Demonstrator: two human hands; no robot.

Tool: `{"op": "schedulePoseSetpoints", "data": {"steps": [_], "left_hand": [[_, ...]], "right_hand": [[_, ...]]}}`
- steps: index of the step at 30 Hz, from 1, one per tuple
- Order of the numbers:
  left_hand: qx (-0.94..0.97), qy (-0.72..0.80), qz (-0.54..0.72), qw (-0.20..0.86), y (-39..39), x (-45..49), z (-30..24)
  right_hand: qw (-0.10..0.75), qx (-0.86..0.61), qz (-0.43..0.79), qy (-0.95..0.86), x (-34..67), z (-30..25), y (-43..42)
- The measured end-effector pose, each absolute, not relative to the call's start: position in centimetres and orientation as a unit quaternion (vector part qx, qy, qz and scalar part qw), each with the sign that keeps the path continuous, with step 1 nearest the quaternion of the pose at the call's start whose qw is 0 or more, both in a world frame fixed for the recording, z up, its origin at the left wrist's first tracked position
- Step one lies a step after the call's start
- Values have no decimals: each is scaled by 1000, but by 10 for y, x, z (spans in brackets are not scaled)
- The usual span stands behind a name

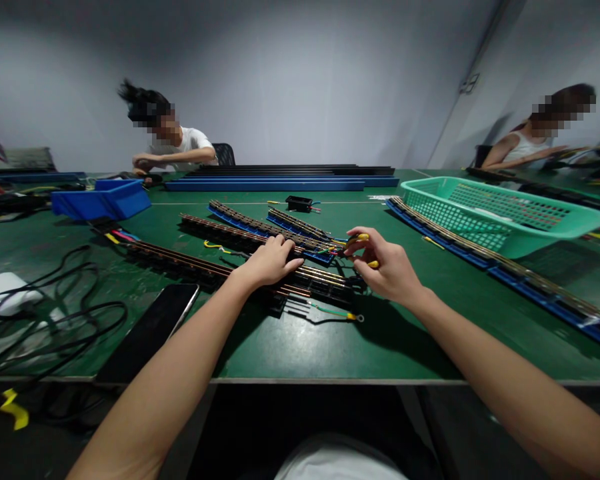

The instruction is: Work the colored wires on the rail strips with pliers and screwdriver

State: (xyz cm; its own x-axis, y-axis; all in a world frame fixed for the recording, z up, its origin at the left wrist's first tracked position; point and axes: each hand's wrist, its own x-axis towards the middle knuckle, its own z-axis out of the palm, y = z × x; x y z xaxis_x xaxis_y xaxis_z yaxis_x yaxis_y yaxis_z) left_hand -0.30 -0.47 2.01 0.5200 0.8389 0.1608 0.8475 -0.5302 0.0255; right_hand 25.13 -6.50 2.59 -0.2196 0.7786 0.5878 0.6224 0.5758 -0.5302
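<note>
My left hand lies across a black strip with copper-coloured bars, fingers over its far side and thumb towards the near side. In my right hand is a pair of pliers with yellow-and-black handles, partly hidden by the fingers. Its jaws point left, close to thin coloured wires at the strips' ends; whether they touch a wire, I cannot tell. A green wire ending in a ring terminal lies in front. Blue-backed strips with similar bars lie behind.
A green basket stands right, beside a long blue-backed strip. To the left are a blue bin, a phone and tangled black cables. Long blue profiles line the back. Two people sit across the table.
</note>
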Motion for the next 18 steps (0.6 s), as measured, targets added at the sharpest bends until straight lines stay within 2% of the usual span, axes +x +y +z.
{"op": "schedulePoseSetpoints", "data": {"steps": [18], "left_hand": [[-871, -485, -73, 31, -5, -3, 20]], "right_hand": [[394, -408, 55, -821, 255, 25, -63]]}}
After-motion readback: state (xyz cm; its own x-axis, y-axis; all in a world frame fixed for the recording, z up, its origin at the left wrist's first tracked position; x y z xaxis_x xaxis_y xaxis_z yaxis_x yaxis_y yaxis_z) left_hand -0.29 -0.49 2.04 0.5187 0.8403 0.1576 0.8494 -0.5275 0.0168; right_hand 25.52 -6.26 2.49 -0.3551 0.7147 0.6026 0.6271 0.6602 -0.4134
